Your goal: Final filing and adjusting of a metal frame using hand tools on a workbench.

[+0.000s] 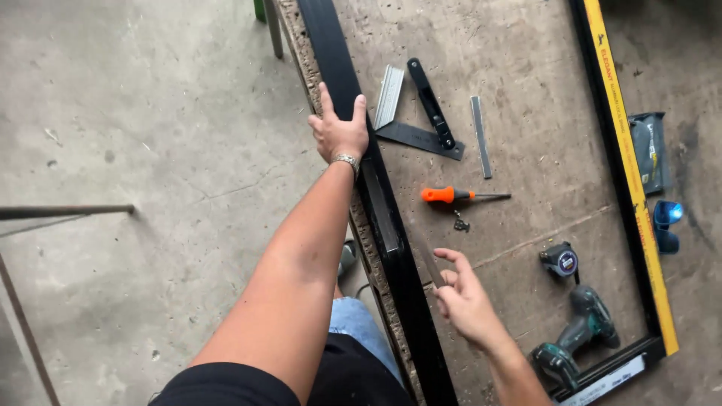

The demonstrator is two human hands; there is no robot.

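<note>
Along the left edge of the worn board, centre of frame, my left hand lies flat with fingers spread on the long black frame rail, pressing it down rather than gripping it. Lower centre, my right hand hovers just beside the same rail, fingers loosely curled; a thin dark strip sits at the fingertips, apparently pinched there, though I cannot tell for certain. Rail runs from upper centre down to lower centre, resting on the board's chipped edge. Tools within reach: orange-handled screwdriver and a small screw cluster just right of the rail; black set square and flat metal ruler above; tape measure and green cordless drill at lower right. Note on method, my judgement: keep the left palm's weight steady so the rail cannot slide off the edge, and bring the right hand in square to the rail, aligning before committing. Second rail with yellow label strip lies well apart, right side.
</note>
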